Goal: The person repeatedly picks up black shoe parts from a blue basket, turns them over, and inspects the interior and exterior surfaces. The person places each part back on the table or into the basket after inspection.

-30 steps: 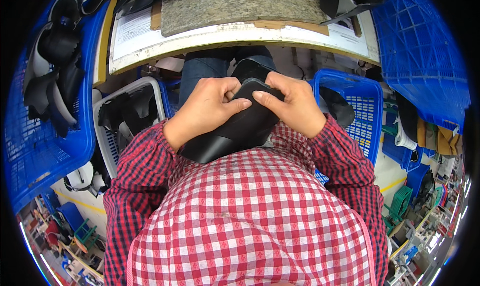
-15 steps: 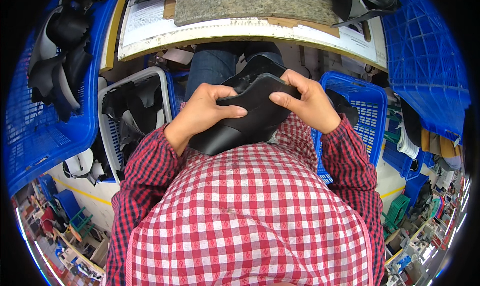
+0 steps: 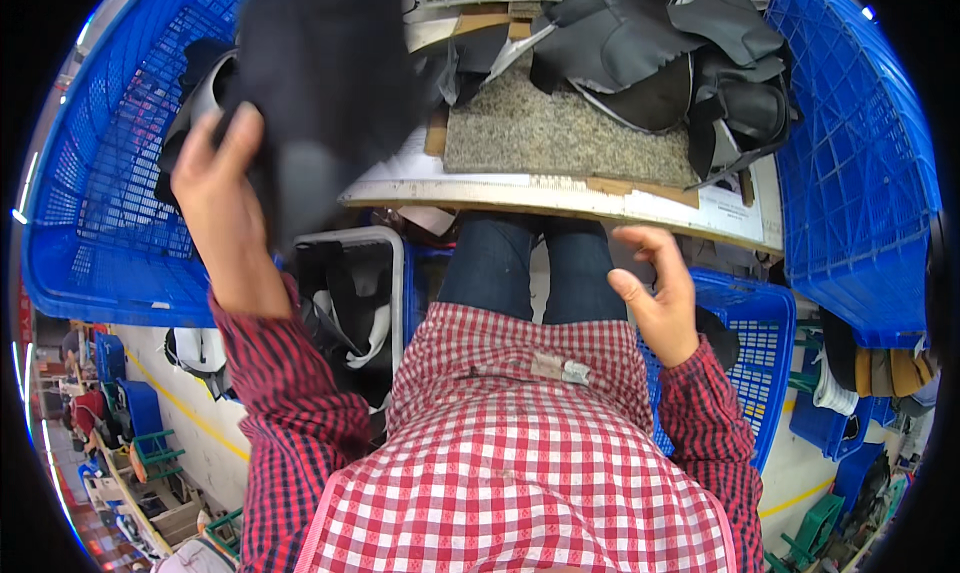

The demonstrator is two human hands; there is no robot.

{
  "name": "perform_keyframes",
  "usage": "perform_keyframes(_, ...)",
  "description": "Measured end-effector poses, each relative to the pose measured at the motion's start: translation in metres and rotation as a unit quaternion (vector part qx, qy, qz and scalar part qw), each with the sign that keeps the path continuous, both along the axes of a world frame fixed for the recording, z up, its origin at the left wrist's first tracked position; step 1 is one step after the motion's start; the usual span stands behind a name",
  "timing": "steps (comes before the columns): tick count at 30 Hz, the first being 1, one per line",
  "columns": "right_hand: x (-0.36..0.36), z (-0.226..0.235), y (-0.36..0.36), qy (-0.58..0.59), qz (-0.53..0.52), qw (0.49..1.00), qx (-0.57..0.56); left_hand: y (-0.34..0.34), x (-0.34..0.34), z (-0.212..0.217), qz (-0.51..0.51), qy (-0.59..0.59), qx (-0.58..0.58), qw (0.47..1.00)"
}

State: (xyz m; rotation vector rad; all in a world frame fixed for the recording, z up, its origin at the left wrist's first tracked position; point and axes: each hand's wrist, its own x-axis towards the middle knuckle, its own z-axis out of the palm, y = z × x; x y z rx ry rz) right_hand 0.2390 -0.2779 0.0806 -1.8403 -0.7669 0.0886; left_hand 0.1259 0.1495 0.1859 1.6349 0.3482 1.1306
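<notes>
A black leather boot upper [image 3: 335,83], smeared by motion, is gripped by my left hand [image 3: 225,198] at its left edge. It is raised at the upper left, beside the large blue basket [image 3: 110,263], with its far part over the table. My right hand [image 3: 662,298] is empty, fingers apart, above my right thigh near the front edge of the table. Several black leather pieces [image 3: 620,48] lie heaped on the grey stone slab [image 3: 560,138].
A white-rimmed basket [image 3: 398,293] of black and white pieces stands below the table's left part. A blue basket [image 3: 780,323] is to my right. Above it rises a tall blue crate [image 3: 860,163]. A ruler strip [image 3: 500,191] runs along the table's near edge.
My left hand has carried the boot upper from my lap up to the left. My right hand has let go of it and opened. The view has shifted, showing more of the table.
</notes>
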Motion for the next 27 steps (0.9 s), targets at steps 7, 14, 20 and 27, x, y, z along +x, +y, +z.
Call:
perform_keyframes(7,-0.041,-0.039,0.032,0.100,0.164,0.981,-0.027,0.024,0.132,0.029,0.158,0.142,0.534,0.818)
perform_keyframes(14,-0.035,-0.030,0.019,0.075,0.170,0.981,-0.060,-0.055,0.114,-0.049,0.106,0.366,0.340,0.860)
perform_keyframes(20,0.080,0.062,0.102,-0.477,-0.019,0.879,-0.018,-0.051,0.081,-0.063,-0.020,0.207,0.078,0.975)
perform_keyframes(27,0.155,0.071,0.197,-0.578,0.017,0.811,-0.096,-0.078,0.051,-0.104,-0.219,0.111,-0.079,0.966)
